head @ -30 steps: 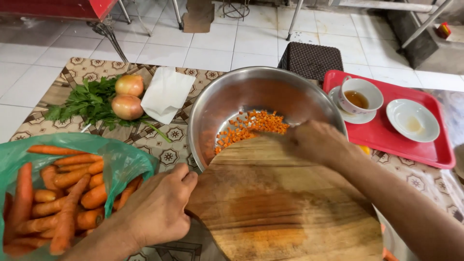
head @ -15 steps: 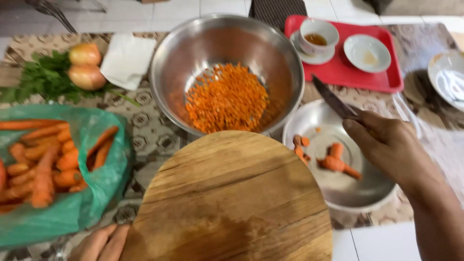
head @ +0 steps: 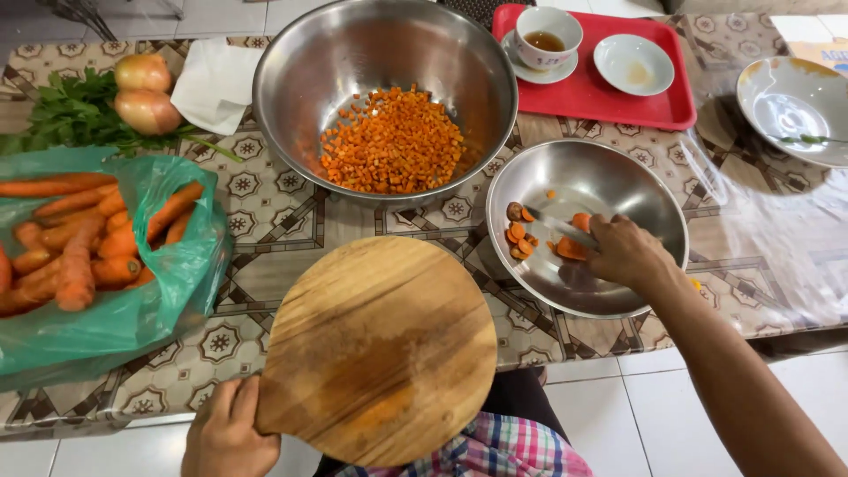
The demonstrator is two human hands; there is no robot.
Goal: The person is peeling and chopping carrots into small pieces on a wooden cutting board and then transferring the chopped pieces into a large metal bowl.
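Observation:
My left hand (head: pixel 228 433) grips the near left rim of a round wooden cutting board (head: pixel 380 344) that hangs over the table's front edge. My right hand (head: pixel 625 254) is inside a small steel bowl (head: pixel 618 168), holding a knife (head: pixel 558 228) whose blade points left toward a few carrot pieces (head: pixel 521 237). A large steel bowl (head: pixel 385 62) behind the board holds a heap of diced carrot (head: pixel 393 141).
A green plastic bag (head: pixel 132 309) with several whole carrots (head: pixel 79 238) lies at the left. Two onions (head: pixel 146 93), green herbs (head: pixel 66 115) and a white napkin (head: pixel 216 79) sit behind it. A red tray (head: pixel 592 93) carries a cup and a saucer. A shallow steel plate (head: pixel 795 102) stands far right.
My right hand moved down into the small bowl with the knife. My left hand has come into view on the board's rim, and the view has shifted.

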